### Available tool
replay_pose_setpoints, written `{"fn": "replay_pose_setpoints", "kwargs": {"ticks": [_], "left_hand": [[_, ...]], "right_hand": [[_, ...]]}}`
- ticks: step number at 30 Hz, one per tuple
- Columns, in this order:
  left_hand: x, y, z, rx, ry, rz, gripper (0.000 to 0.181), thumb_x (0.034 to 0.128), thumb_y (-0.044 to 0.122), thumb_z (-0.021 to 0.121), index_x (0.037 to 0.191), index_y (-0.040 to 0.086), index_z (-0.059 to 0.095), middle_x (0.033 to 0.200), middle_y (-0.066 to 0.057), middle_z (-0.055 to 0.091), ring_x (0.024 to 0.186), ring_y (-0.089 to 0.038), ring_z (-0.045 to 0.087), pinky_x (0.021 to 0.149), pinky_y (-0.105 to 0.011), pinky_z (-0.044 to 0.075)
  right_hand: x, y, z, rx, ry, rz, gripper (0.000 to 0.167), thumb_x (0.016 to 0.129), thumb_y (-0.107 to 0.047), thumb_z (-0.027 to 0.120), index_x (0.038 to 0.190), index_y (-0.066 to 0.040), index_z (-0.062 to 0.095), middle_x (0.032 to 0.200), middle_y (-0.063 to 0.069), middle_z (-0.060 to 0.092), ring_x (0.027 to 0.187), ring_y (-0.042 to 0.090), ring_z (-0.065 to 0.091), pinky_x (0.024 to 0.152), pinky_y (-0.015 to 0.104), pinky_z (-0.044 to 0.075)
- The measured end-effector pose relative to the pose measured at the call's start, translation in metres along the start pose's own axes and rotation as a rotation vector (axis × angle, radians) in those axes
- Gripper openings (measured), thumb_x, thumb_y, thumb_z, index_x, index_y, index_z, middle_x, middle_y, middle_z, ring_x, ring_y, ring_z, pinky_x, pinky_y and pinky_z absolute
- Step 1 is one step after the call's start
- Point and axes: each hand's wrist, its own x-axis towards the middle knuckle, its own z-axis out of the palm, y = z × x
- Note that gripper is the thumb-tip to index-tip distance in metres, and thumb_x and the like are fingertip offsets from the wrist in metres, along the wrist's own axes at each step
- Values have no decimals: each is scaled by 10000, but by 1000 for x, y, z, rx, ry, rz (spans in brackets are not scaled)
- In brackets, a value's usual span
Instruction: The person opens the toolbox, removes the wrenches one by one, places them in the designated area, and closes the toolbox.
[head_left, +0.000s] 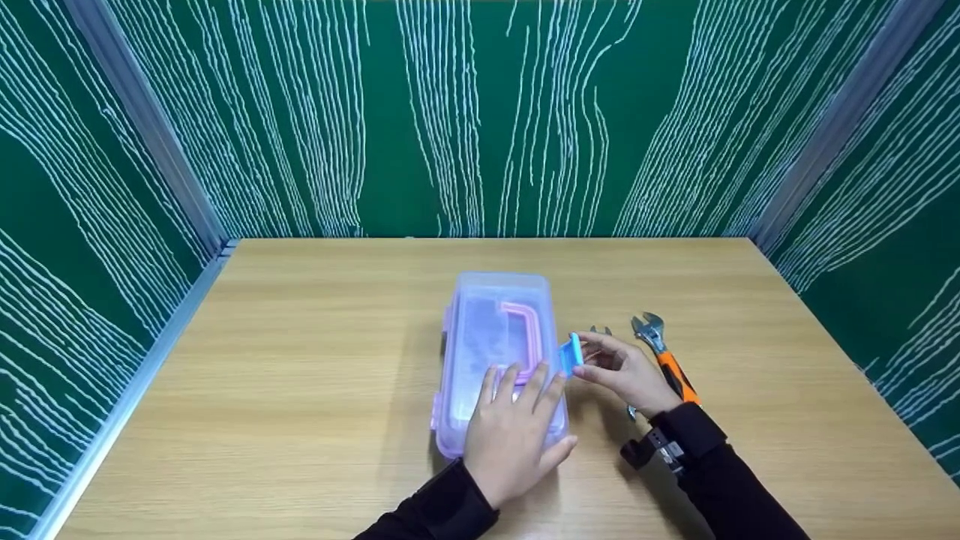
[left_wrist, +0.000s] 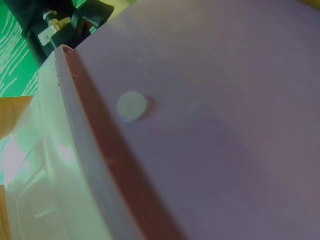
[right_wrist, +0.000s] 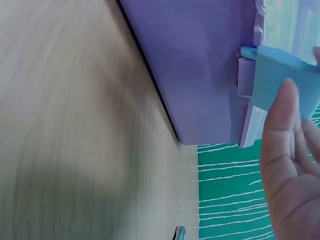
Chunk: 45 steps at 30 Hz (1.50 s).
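A purple plastic storage box with a translucent lid and a pink carrying handle lies lengthwise on the table. My left hand rests on the near part of the lid, fingers spread and straight. On the box's right side, a blue latch sticks outward, and my right hand pinches it between thumb and fingers. Close up in the right wrist view, the thumb presses on the face of the latch, which is hinged at the purple wall. The left wrist view shows mostly the box's purple wall.
Right of the box lies an adjustable wrench with an orange and black handle. Another metal tool is mostly hidden behind my right hand. Green panels with white wavy lines enclose the wooden table at the back and sides.
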Motion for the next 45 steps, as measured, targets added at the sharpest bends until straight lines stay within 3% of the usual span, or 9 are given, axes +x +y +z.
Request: {"fn": "replay_pose_setpoints", "kwargs": {"ticks": [8, 19, 27, 31, 35, 39, 45], "left_hand": [[-1, 0, 2, 3, 26, 4, 738, 879, 704, 473, 1442, 227, 468, 1455, -6, 528, 1284, -264, 534, 1106, -508, 393], [-1, -1, 3, 18, 45, 5, 736, 870, 705, 488, 1434, 232, 481, 1441, 0, 543, 1267, -260, 544, 1102, -499, 399], [0, 0, 2, 26, 50, 2, 736, 860, 697, 512, 1428, 231, 491, 1426, 5, 556, 1247, -252, 552, 1097, -490, 404], [0, 0, 2, 16, 36, 2, 747, 868, 697, 500, 1446, 224, 472, 1439, 1, 544, 1258, -254, 545, 1104, -494, 397], [0, -1, 2, 8, 33, 3, 754, 873, 697, 493, 1457, 221, 460, 1446, -3, 538, 1263, -259, 543, 1105, -499, 394], [0, -1, 2, 11, 31, 4, 754, 878, 700, 480, 1461, 222, 454, 1452, -6, 532, 1266, -260, 541, 1105, -499, 395], [0, -1, 3, 7, 36, 7, 743, 880, 695, 485, 1452, 221, 466, 1450, -16, 534, 1268, -267, 541, 1101, -507, 398]], "right_hand": [[3, -1, 6, 45, 2, 9, 552, 909, -115, 684, 1407, 22, 489, 1233, 208, 616, 941, 66, 665, 855, 211, 557], [7, 0, 12, 34, 9, -83, 497, 925, -80, 653, 1384, 42, 508, 1332, 275, 568, 1110, 70, 632, 933, 197, 523], [8, -1, 14, 15, -13, -142, 515, 919, -51, 650, 1382, 93, 478, 1379, 286, 525, 1121, 42, 625, 943, 183, 513], [8, -1, 14, -41, -33, -179, 507, 917, -58, 654, 1387, 52, 499, 1381, 255, 533, 1140, 37, 604, 969, 199, 501], [7, 0, 14, -51, -54, -178, 511, 918, -68, 654, 1397, 23, 502, 1398, 252, 505, 1160, 84, 590, 952, 232, 526], [6, 1, 15, -10, -66, -122, 526, 925, -76, 649, 1412, 28, 480, 1421, 271, 464, 1167, 163, 606, 922, 232, 544], [7, 2, 18, -17, -62, -80, 526, 917, -51, 646, 1401, 61, 474, 1392, 286, 459, 1219, 389, 559, 953, 198, 514]]}}
